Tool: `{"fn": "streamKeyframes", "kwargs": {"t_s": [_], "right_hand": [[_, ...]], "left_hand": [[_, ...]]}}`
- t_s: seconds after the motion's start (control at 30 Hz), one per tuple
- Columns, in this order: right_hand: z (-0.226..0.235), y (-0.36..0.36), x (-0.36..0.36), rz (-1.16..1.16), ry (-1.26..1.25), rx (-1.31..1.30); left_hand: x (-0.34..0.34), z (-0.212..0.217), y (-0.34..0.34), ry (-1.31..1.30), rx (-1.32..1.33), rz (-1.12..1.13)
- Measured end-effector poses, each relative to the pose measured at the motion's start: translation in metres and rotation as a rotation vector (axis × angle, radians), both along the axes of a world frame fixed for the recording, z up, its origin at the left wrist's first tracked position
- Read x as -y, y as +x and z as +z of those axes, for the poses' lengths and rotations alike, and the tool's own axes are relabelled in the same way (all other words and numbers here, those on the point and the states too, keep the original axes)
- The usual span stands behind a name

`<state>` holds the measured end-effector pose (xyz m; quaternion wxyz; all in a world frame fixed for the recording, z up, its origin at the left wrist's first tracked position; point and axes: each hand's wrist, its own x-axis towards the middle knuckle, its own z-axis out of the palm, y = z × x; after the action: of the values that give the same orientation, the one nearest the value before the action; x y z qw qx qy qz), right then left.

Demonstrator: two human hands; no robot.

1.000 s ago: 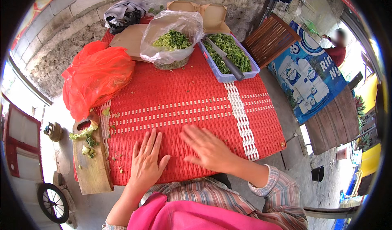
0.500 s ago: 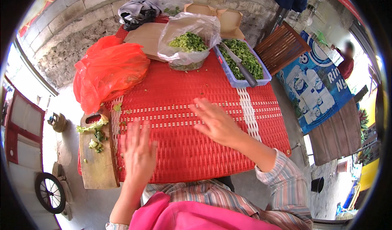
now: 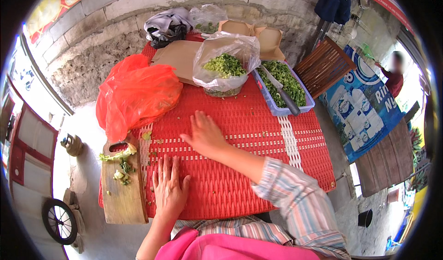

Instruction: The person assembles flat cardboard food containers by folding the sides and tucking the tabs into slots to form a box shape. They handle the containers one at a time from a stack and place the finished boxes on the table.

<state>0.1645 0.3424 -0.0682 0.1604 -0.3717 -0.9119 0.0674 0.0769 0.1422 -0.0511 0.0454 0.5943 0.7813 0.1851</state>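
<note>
My left hand (image 3: 170,189) lies flat on the red woven tabletop (image 3: 221,190), fingers stretched forward, close to the wooden cutting board (image 3: 121,200). Vegetable scraps (image 3: 122,170) lie on that board, below its handle hole. Over the middle of the table is my right hand (image 3: 204,133), palm down with its fingers apart and nothing in it. Small green bits dot the weave around both hands. Beyond them stands a clear plastic bag (image 3: 247,52) of chopped greens (image 3: 226,66). At its right, a knife (image 3: 282,91) rests across a blue-rimmed tub (image 3: 308,104) full of chopped greens.
A red plastic bag (image 3: 138,93) bulges at the table's left side. Flat cardboard (image 3: 177,59), open cardboard boxes (image 3: 270,43) and a grey-black bundle (image 3: 166,27) sit at the back. A slatted wooden chair (image 3: 325,66) stands right. Another person (image 3: 394,77) is far right.
My right hand has swept left across the tabletop. My left hand has come down nearer the front edge. The whole view has shifted slightly.
</note>
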Motion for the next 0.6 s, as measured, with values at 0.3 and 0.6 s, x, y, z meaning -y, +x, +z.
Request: {"fn": "streamKeyframes", "kwargs": {"t_s": [0.3,0.6], "right_hand": [[-0.01,-0.073,0.016,0.212,-0.134,-0.208],[0.03,-0.031,-0.069,0.246,-0.112,-0.53]], "left_hand": [[0.001,-0.004,-0.002,-0.011,-0.005,0.054],[0.005,0.005,-0.007,-0.04,-0.003,0.084]]}}
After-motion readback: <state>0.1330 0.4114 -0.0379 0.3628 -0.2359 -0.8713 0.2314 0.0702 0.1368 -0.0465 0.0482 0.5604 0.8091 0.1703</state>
